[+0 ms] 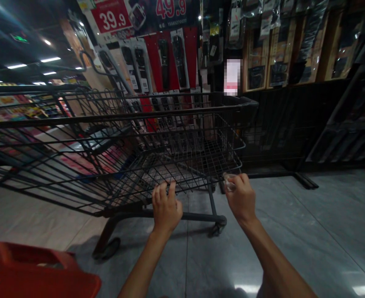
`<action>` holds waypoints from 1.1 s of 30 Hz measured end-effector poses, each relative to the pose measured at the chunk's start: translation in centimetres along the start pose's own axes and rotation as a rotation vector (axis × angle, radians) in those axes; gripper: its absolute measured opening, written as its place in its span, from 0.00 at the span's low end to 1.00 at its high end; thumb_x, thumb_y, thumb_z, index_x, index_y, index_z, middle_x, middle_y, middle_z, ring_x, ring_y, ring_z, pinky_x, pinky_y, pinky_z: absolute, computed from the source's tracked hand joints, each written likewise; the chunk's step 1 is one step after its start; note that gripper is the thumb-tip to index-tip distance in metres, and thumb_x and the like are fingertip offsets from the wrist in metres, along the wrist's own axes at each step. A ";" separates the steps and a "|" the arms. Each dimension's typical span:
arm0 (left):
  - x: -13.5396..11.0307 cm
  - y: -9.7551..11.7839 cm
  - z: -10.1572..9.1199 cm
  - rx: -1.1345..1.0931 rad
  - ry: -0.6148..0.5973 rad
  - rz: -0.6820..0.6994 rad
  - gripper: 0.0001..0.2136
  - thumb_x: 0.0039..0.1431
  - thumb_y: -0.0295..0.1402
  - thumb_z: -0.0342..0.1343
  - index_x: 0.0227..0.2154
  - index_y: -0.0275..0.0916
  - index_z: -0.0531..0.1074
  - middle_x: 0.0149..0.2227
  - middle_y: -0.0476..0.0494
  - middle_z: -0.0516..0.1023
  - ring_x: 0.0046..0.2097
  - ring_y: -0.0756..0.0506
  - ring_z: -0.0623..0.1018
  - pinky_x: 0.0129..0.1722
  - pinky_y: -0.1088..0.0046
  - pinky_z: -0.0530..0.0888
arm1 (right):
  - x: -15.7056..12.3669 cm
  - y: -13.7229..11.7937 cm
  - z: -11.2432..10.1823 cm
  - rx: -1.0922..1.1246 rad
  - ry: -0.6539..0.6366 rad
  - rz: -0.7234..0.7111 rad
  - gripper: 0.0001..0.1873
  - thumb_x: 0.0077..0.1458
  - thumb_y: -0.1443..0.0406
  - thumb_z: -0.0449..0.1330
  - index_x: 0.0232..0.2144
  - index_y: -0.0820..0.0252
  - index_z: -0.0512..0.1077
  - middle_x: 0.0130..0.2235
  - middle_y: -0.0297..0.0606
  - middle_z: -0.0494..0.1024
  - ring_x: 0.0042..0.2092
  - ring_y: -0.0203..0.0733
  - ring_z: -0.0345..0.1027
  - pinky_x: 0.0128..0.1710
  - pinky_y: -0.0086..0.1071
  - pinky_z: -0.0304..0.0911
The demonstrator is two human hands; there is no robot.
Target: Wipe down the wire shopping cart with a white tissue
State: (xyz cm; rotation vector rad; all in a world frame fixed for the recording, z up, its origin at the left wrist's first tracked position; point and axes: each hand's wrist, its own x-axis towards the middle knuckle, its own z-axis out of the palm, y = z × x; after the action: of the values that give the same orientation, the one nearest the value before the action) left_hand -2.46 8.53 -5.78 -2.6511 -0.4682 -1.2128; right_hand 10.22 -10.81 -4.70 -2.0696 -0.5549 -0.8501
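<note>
One blurry clear piece (230, 186) pinched in right hand (241, 198), left hand's (166, 209) fingers apart, cart (108, 117) contact unclear

Forearms (148, 258) bare and forward, left hand (165, 207) loose-fingered, right hand (241, 198) in a pinch.

Black cart (114, 117), grey tiled floor (288, 236)

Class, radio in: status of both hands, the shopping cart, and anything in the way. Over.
Left hand loosely open by shopping cart, contact unclear. Right hand pinching small clear item. Red object lower left, apart from both hands.
</note>
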 end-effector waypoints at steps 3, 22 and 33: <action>0.0 0.2 0.0 0.006 0.006 0.015 0.24 0.50 0.26 0.52 0.53 0.33 0.65 0.50 0.32 0.65 0.53 0.35 0.65 0.55 0.51 0.65 | 0.6 1.3 -1.4 -0.043 0.081 0.064 0.02 0.50 0.67 0.55 0.27 0.57 0.68 0.32 0.38 0.68 0.31 0.41 0.62 0.29 0.33 0.55; 1.1 4.4 -0.8 -0.049 -0.154 -0.046 0.31 0.49 0.26 0.53 0.59 0.31 0.59 0.55 0.28 0.63 0.57 0.31 0.65 0.58 0.48 0.64 | -1.5 -2.3 2.2 0.210 0.000 -0.058 0.12 0.52 0.71 0.52 0.38 0.59 0.70 0.37 0.41 0.72 0.39 0.44 0.68 0.40 0.36 0.65; -0.7 5.2 -3.4 -0.137 -0.268 0.134 0.33 0.48 0.22 0.50 0.61 0.36 0.56 0.65 0.28 0.53 0.66 0.35 0.55 0.62 0.42 0.55 | -3.4 -3.9 4.2 0.029 -0.213 -0.436 0.12 0.53 0.74 0.51 0.36 0.59 0.71 0.35 0.38 0.72 0.29 0.34 0.66 0.28 0.25 0.60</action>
State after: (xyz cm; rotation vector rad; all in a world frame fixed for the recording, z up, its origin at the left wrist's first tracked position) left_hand -3.42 2.50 -4.35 -2.9243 -0.2472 -0.8847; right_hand 7.06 -5.45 -7.01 -2.0559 -1.1582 -0.8588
